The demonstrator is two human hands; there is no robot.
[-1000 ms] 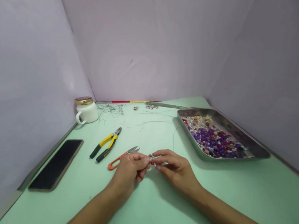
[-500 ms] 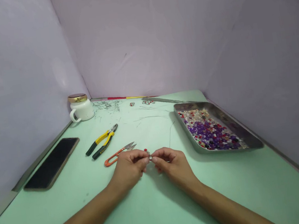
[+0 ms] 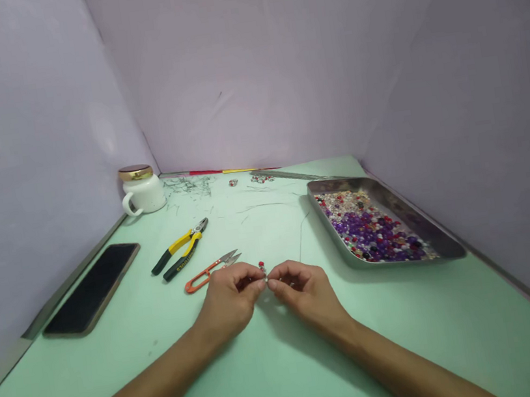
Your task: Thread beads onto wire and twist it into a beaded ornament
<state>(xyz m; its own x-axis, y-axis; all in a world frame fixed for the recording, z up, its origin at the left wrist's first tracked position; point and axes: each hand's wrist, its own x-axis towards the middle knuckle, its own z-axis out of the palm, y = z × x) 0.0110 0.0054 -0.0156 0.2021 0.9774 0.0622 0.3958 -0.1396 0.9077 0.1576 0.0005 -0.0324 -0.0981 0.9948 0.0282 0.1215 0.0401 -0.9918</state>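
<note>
Over the middle of the green table, my left hand (image 3: 232,295) and my right hand (image 3: 307,291) meet almost fingertip to fingertip. Both are closed in a pinch on a small beaded piece (image 3: 261,266) with red and silvery-white beads. Most of that piece is hidden by the fingers, and any wire in it is too fine to make out. Just behind my left hand lie orange thread snips (image 3: 202,278), blades pointing away to the right. Yellow-and-black pliers (image 3: 182,249) rest farther left.
On the right stands a metal tray (image 3: 347,256) of purple, red and pale beads. A phone (image 3: 93,289) and a lidded white mug (image 3: 146,195) are on the left. Wire scraps (image 3: 191,186), finished-looking beaded bits (image 3: 262,178) and long wires (image 3: 296,175) lie at the back.
The beaded piece has turned slightly between the fingertips, its red bead now a little farther right. Both hands stay in nearly the same place.
</note>
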